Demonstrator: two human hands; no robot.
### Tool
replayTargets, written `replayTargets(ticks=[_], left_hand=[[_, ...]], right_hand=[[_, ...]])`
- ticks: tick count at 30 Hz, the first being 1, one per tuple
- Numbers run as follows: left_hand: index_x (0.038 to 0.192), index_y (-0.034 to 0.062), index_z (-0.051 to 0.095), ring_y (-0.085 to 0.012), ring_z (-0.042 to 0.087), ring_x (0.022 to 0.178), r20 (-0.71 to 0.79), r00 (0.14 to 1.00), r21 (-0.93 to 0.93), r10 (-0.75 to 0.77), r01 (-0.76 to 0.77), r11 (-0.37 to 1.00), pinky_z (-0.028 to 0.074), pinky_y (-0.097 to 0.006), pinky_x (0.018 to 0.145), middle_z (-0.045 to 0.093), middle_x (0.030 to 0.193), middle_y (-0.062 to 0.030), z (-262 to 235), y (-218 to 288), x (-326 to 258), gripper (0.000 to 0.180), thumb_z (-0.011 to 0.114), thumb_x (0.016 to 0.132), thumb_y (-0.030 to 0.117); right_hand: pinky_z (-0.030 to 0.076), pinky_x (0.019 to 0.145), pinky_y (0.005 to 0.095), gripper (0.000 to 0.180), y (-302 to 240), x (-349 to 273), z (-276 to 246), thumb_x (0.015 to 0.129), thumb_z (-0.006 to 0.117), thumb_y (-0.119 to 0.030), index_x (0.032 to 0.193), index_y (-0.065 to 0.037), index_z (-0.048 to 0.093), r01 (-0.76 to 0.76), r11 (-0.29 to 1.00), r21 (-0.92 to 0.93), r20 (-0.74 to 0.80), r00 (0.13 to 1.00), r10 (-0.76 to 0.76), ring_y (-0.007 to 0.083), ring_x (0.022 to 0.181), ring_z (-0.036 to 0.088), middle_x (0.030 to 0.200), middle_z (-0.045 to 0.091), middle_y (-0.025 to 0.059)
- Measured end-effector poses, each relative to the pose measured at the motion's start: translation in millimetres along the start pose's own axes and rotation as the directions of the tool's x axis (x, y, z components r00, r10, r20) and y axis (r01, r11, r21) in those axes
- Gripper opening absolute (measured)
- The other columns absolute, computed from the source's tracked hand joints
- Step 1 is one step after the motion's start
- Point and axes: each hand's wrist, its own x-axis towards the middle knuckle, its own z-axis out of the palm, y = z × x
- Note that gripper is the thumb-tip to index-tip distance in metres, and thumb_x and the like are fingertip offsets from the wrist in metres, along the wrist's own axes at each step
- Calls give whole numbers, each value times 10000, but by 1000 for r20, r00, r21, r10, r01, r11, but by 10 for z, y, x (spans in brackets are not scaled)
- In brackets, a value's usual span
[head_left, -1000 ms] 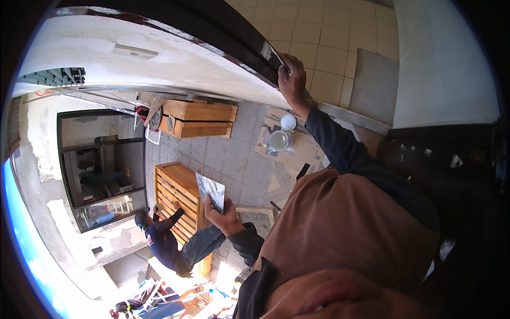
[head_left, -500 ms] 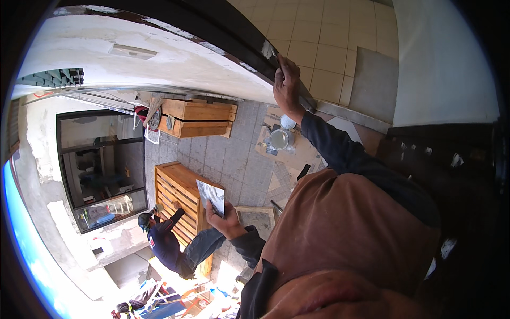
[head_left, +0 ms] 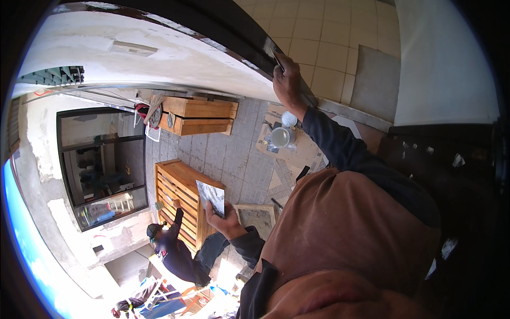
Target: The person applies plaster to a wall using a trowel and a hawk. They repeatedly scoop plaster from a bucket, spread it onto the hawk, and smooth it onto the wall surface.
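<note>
Gripping a flat grey tool (head_left: pixel 211 194), left hand (head_left: pixel 226 222) closed, right hand (head_left: pixel 287 84) clamped on scraper (head_left: pixel 272 51), blade mostly hidden against the dark beam (head_left: pixel 212 24)

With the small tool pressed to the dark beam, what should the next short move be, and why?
Probably a short stroke onward along the dark overhead beam. The right hand presses a small light-tipped tool against its edge, and pale smears mark the beam just there. The left hand holds a grey smeared flat board low, away from the tool, so reloading looks like a later step.
</note>
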Motion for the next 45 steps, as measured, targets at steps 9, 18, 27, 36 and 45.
replayTargets(ticks=[9, 18, 27, 36, 45], left_hand=[[1100, 89, 687, -177, 701, 700, -24, 999, 14, -24, 25, 1000, 547, -316, 576, 750, 935, -35, 102, -19, -44, 189, 667, 961, 216], [1110, 99, 686, -178, 695, 755, -38, 999, 83, -25, 28, 996, 543, -332, 605, 747, 963, -24, 82, -43, 22, 205, 674, 954, 232], [1110, 109, 688, -180, 703, 769, -73, 997, 37, 28, -26, 999, 550, -335, 614, 745, 967, -23, 50, -4, -96, 203, 677, 947, 229], [1109, 103, 695, -171, 729, 751, 42, 995, 2, -85, 85, 996, 570, -317, 569, 761, 963, -21, 246, -173, -68, 211, 665, 957, 246], [1169, -4, 632, -220, 748, 885, 435, 846, -119, -309, 394, 911, 621, -328, 755, 746, 1038, -107, 1075, -362, -308, 234, 578, 1027, 174]], right_hand=[[476, 923, 440, 380, 178, 154, -58, 868, 607, 29, 1230, -46, 694, -13, 999, 42, 3, 1000, 13, 348, 1019, 618, 1167, 707, 146], [468, 953, 430, 367, 14, -270, -38, 942, 576, 12, 1297, -24, 661, 37, 999, 24, 44, 998, -38, 343, 1106, 598, 1229, 659, 166], [470, 928, 458, 367, 173, 63, 69, 873, 585, 37, 1224, -6, 681, -164, 986, 32, 40, 986, 163, 376, 1024, 636, 1094, 708, 209], [473, 986, 413, 342, -590, -86, -511, 971, 560, -21, 1296, -29, 667, -26, 969, 245, 201, 979, -25, 323, 1116, 611, 1222, 675, 160], [450, 1082, 441, 554, -1521, -446, -1069, 836, 630, 74, 1340, -148, 689, 130, 700, 702, 616, 383, -688, 292, 1192, 598, 1297, 676, 71]])
